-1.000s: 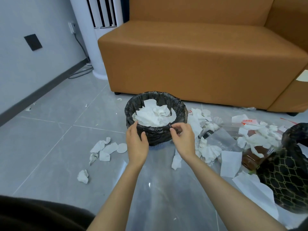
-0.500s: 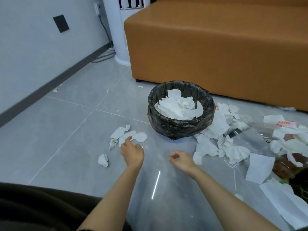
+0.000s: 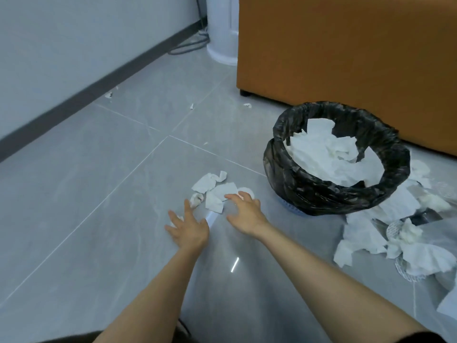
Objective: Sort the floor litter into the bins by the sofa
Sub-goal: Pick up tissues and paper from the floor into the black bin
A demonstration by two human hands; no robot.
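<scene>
Scraps (image 3: 214,191) of thin white tissue, some flat and torn at the edges, some twisted into small wads, lie in a loose cluster on the floor (image 3: 99,194), a little left of the bin (image 3: 321,191) and just ahead of both hands. The right hand (image 3: 244,211) hovers over the near edge of the cluster with fingers spread and slightly bent, its fingertips on or just above the flat pieces and a small round disc (image 3: 249,190); it grasps nothing. The left hand (image 3: 189,229) is splayed flat and low, fingers straight, one fingertip beside a crumpled wad (image 3: 197,198) and a further white bit showing under the other fingers; it too is released. The bin is round, lined with a glossy, wrinkled black plastic bag folded over its rim, and is heaped with soft creased tissue (image 3: 329,157); a blue perforated base shows under the liner. To its right spreads a heap of litter (image 3: 363,231): torn paper, clear film, mesh-patterned pieces. The floor is smooth grey tile with pale veins and thin joints. Behind the bin stands a tan, leather-like sofa (image 3: 346,58) on a short dark foot, with a white cylindrical unit (image 3: 222,30) at its left.
</scene>
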